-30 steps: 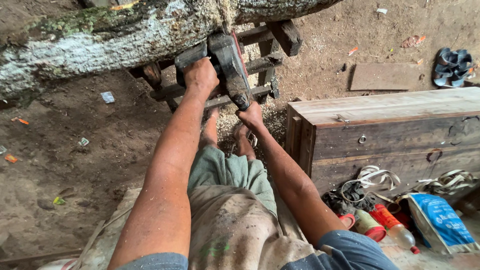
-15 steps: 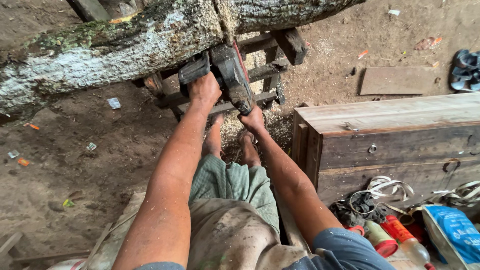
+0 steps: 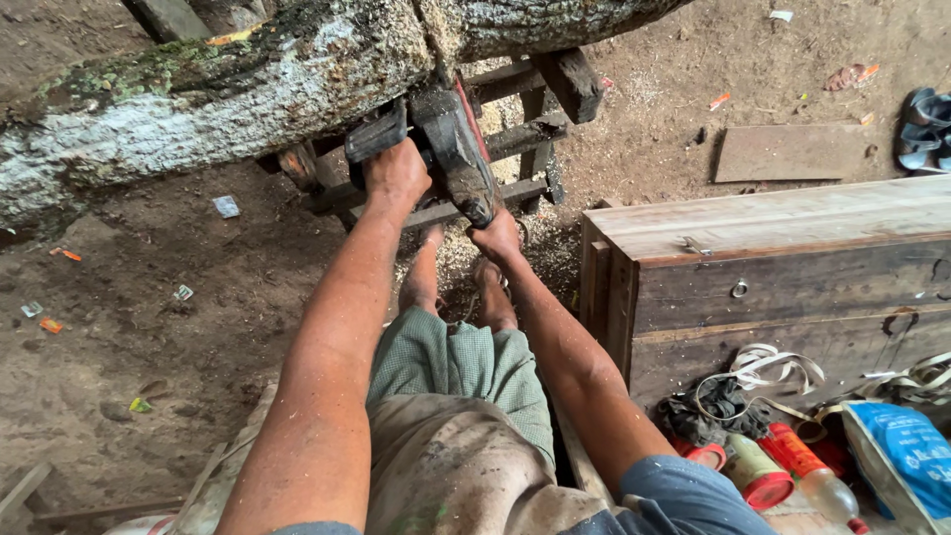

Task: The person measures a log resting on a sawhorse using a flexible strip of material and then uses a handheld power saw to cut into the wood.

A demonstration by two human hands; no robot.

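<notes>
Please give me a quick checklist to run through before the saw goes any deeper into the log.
1. Left hand gripping the front handle of the chainsaw: ok.
2. Right hand on the rear handle: ok.
3. Log resting on the wooden frame: ok.
4. Bare feet clear of the cut: not ok, they are directly below the saw.
5. Chain condition: cannot tell, buried in the log.
</notes>
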